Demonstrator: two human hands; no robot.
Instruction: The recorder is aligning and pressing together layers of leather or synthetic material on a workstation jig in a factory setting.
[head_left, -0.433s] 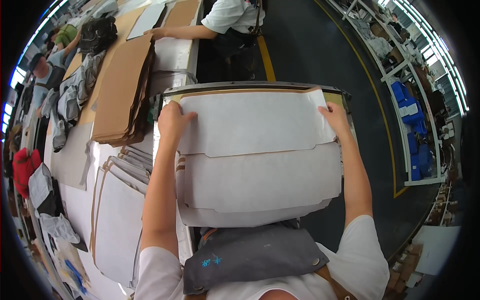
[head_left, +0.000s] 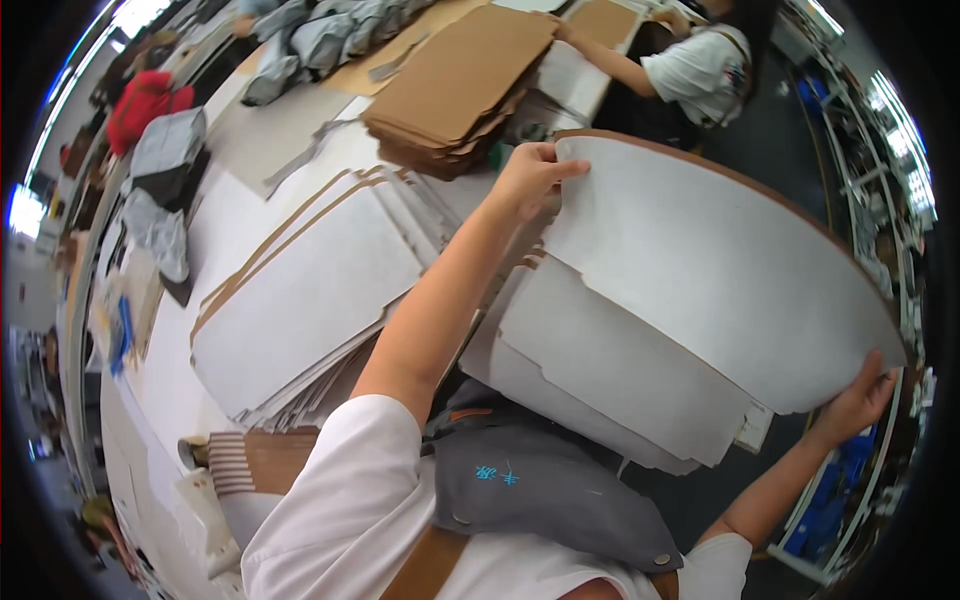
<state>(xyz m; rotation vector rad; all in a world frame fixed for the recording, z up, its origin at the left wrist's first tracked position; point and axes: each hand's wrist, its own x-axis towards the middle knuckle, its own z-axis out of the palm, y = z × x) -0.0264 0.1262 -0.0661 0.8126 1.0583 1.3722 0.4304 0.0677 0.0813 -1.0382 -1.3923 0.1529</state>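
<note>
Between my two hands is a large pale sheet (head_left: 720,270) with a brown edge along its far side, bent in a slight curve. My left hand (head_left: 535,180) pinches its left end, thumb on top. At the opposite end, my right hand (head_left: 858,400) grips the near right corner. Below the sheet, more pale cut panels (head_left: 610,385) lie layered, with stepped edges. To the left of my left forearm rests a fanned pile of similar white panels with brown edges (head_left: 300,270) on the white table.
A thick stack of brown panels (head_left: 460,80) lies farther back on the table (head_left: 150,410). Beyond it a co-worker in a white shirt (head_left: 700,70) reaches a hand toward that stack. Grey fabric pieces (head_left: 160,235) and a red bundle (head_left: 145,110) sit at far left. Blue bins (head_left: 830,500) stand at right.
My view has turned to the left. The pale sheet has come up off the panels below, with both hands still holding its ends.
</note>
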